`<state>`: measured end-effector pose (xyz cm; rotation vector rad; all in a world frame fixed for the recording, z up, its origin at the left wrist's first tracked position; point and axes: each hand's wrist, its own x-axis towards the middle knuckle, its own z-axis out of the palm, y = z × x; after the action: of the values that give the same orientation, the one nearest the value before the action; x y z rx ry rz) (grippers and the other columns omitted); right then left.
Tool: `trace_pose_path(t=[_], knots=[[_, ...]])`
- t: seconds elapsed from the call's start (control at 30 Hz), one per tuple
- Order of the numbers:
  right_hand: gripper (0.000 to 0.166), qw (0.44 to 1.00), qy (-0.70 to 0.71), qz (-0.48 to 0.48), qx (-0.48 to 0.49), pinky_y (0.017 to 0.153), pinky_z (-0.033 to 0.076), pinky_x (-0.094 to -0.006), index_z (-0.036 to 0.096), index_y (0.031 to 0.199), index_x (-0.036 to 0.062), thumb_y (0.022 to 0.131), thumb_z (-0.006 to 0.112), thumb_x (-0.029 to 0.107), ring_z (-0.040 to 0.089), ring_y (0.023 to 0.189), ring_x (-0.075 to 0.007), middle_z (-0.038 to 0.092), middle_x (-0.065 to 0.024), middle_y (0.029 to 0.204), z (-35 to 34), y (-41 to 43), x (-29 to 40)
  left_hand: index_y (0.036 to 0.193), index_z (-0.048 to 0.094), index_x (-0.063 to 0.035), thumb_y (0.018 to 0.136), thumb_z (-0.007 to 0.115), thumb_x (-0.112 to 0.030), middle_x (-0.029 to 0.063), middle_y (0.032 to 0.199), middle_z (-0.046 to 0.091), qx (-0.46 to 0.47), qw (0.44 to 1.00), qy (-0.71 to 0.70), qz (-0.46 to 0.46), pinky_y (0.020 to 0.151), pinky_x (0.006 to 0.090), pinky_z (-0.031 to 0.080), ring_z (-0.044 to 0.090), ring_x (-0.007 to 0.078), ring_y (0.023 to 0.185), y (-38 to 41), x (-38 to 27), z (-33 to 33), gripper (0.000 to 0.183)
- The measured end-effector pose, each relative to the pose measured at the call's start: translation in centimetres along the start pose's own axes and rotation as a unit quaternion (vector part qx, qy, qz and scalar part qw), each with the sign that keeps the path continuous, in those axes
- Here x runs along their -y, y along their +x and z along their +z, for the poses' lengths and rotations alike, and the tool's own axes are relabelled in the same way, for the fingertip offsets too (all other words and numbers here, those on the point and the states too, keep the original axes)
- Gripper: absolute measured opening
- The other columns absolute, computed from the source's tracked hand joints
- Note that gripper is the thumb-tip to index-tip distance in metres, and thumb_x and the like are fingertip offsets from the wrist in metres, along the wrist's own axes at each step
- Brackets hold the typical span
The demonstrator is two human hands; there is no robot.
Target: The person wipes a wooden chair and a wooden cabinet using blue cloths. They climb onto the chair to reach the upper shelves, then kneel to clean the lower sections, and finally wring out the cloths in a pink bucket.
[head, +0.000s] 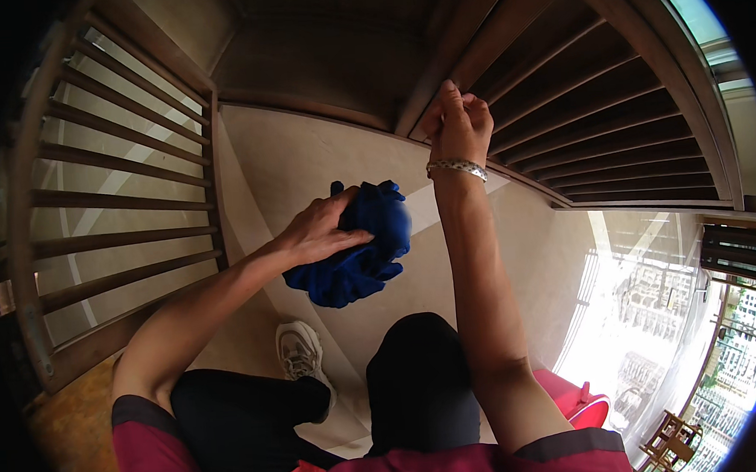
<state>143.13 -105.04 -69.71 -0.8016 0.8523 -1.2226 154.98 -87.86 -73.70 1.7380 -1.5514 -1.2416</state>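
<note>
My left hand (326, 229) grips a bunched dark blue cloth (369, 249) above the floor, thumb and fingers pressed into its left side. Farther up and to the right, my right hand (458, 116) is at the lower edge of a brown wooden louvred door (592, 96), with its fingers curled by the door's frame. Whether those fingers hold the edge or only touch it cannot be told. A patterned bracelet (456, 166) is round the right wrist. Another slatted wooden door (124, 159) stands open on the left, and between the doors is a dark cabinet interior (324, 66).
Pale floor tiles (322, 143) lie below, with a beige sneaker (299, 352) and my black-clad knees near the cloth. A red container (582, 401), perhaps a bucket, is beside my right arm. Bright glazing is at the right, with a small wooden chair (671, 442) at lower right.
</note>
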Motion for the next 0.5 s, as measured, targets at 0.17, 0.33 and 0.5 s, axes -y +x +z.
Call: trace_pose_path(t=[0.17,0.33,0.5], knots=[[0.025,0.999,-0.044,-0.030,0.001,0.039,0.032,-0.0240,0.038,0.082,0.0094,0.087,0.062,0.010,0.046,0.048,-0.0127,0.052,-0.0047,0.061,-0.3,1.0,-0.3,0.121,0.044,-0.0047,0.078,0.068,-0.036,0.0226,0.098,0.063,-0.022,1.000,-0.009,0.020,0.081,0.0430,0.048,0.062,0.0389,0.091,-0.2,-0.4,-0.2,0.059],[0.013,0.973,0.222,0.059,0.006,0.063,0.051,-0.0274,0.048,0.087,0.0030,0.091,0.055,0.014,0.061,0.073,-0.0197,0.060,-0.0100,0.081,-0.2,-1.0,0.2,0.121,0.044,-0.0054,0.078,0.068,-0.035,0.0223,0.100,0.063,-0.027,0.999,-0.016,0.014,0.082,0.0427,0.048,0.061,0.0390,0.092,-0.8,0.1,-0.6,0.058],[0.019,0.961,0.211,0.174,0.031,0.074,0.053,-0.0306,0.052,0.091,-0.0004,0.094,0.048,0.018,0.063,0.084,-0.0265,0.062,-0.0164,0.088,-0.7,-2.3,0.7,0.121,0.045,-0.0062,0.078,0.068,-0.035,0.0215,0.098,0.064,-0.028,1.000,-0.010,0.005,0.081,0.0427,0.048,0.062,0.0392,0.090,-0.7,0.1,-0.7,0.057]])
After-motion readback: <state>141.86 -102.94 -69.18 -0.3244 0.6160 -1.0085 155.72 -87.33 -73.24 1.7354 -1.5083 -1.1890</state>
